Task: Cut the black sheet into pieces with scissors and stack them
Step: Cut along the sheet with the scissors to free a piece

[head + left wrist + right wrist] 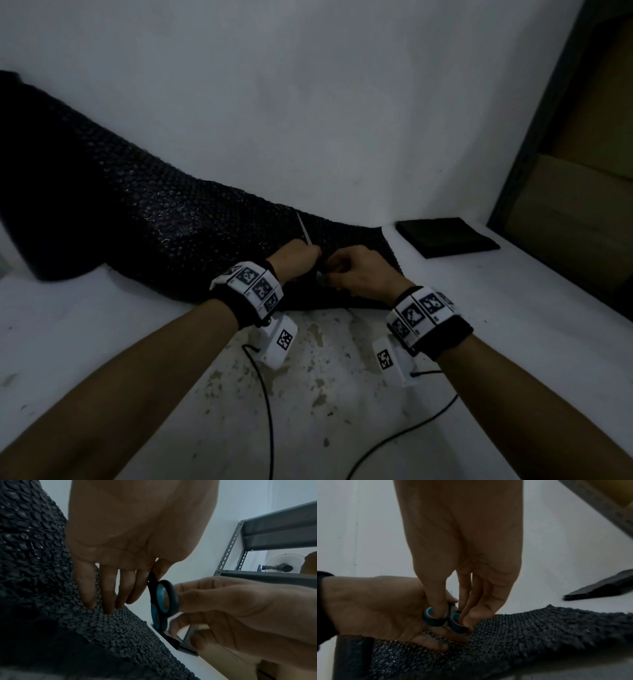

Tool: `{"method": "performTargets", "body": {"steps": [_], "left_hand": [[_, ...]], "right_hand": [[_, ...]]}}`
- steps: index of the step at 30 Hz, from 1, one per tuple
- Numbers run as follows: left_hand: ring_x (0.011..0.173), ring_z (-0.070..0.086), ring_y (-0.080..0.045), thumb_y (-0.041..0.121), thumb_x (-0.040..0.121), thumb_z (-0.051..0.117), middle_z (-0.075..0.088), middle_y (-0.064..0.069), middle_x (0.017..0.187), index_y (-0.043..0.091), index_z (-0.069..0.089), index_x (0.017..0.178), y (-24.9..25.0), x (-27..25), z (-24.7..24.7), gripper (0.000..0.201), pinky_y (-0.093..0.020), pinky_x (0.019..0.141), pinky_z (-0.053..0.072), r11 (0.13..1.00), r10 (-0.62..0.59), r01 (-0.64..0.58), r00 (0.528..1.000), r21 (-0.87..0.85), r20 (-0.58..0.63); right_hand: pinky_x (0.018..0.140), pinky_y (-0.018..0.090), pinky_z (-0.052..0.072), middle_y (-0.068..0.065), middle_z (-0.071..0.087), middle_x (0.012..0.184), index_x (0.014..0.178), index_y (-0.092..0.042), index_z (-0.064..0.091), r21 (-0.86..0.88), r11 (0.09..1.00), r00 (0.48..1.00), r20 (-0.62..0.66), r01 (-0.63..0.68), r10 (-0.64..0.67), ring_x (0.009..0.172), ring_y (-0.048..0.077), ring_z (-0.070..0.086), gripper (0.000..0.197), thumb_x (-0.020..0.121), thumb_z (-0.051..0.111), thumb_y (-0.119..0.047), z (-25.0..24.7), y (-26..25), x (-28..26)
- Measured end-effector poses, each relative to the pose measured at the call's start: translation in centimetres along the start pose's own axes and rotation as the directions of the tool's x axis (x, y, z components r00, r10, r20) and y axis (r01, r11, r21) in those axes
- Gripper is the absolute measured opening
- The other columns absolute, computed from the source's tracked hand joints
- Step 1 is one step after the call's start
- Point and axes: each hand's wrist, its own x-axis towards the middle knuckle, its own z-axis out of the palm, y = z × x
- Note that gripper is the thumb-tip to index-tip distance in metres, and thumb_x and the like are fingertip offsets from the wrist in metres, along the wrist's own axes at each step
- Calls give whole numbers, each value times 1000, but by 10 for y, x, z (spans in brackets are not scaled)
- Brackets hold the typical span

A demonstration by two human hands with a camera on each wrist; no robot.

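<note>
Black bubbly sheet [144, 219] takes up most of the left side, running from a fat rolled part at far left down to where both hands meet near the middle. Nearest the camera, the floor [308, 394] is pale and speckled with stains, with two thin black cables [265, 394] trailing from the wrist rigs across it. Lots of open floor on both sides of the forearms. The sheet's near edge sits just past the wrists, and its right end stops short of the stack [445, 236], a flat dark pile lying apart on the pale floor.

Left hand [120, 534] has its fingers straight and spread, tips pressing down on the sheet, while its thumb side touches the scissors [162, 599]. Right hand [458, 547] is in the scissors' black and blue handle loops, thumb through one and fingers curled into the other, so it's gripping them. From the head view a thin pale blade pokes up past the left hand over the sheet. Can't tell how wide the blades are apart.

Further back, a plain white wall [308, 102] rises behind the sheet, meeting the floor in a corner. At far right, a grey metal shelf [548, 130] stands with brown cardboard [582, 205] on it.
</note>
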Motion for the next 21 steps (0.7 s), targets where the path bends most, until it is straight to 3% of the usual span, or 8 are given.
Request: {"method": "performTargets", "body": {"steps": [5, 8, 10, 13, 16, 19, 21], "left_hand": [[68, 53, -19, 28, 104, 42, 56, -6, 78, 5, 63, 105, -6, -9, 3, 31, -28, 56, 41, 995, -3, -4, 997, 102, 73], [76, 58, -20, 39, 103, 44, 62, -9, 86, 8, 67, 102, -18, -11, 2, 38, -30, 65, 46, 975, -10, -30, 984, 220, 178], [81, 60, -24, 40, 99, 49, 66, -9, 92, 10, 70, 93, -33, -10, -3, 37, -37, 74, 48, 971, 27, -75, 978, 228, 207], [86, 64, -20, 32, 93, 63, 71, -1, 93, 15, 76, 91, -57, -13, -15, 22, -33, 82, 52, 930, 148, -214, 962, 300, 228], [94, 62, -7, 32, 82, 80, 69, 11, 100, 27, 77, 97, -71, -19, -21, 16, -25, 85, 52, 814, 199, -339, 926, 471, 321], [95, 60, -5, 40, 73, 86, 67, 14, 103, 29, 77, 94, -73, -18, -20, 25, -23, 82, 51, 793, 213, -361, 919, 491, 333], [95, 61, -7, 38, 73, 87, 68, 10, 104, 27, 77, 94, -74, -16, -18, 26, -24, 82, 52, 779, 225, -364, 922, 511, 314]], "right_hand": [[53, 14, 49, 0, 76, 84, 107, -18, 71, 119, 992, 998, 62, -39, 32, 67, 8, 73, 25, 85, 78, -27, 10, -3, -9], [59, 17, 49, 1, 72, 74, 95, -13, 73, 126, 986, 989, 114, -111, 97, 65, 8, 67, 11, 87, 75, -21, 21, 2, -12], [62, 23, 49, 6, 69, 73, 90, -6, 74, 199, 962, 976, 146, -189, 161, 66, 12, 63, 17, 91, 71, -23, 26, 12, -13], [59, 27, 48, 15, 68, 81, 95, 5, 72, 339, 888, 945, 206, -312, 254, 63, 17, 58, 27, 95, 68, -22, 32, 26, -18], [55, 27, 48, 15, 67, 81, 92, 2, 67, 457, 798, 919, 230, -393, 322, 57, 14, 54, 21, 95, 67, -18, 37, 31, -20], [55, 27, 49, 14, 66, 83, 95, -2, 65, 467, 764, 896, 255, -444, 365, 58, 15, 54, 17, 97, 65, -19, 33, 26, -17], [55, 26, 50, 12, 66, 84, 100, -3, 65, 440, 766, 883, 269, -467, 384, 60, 14, 54, 16, 98, 64, -19, 29, 23, -18]]}}
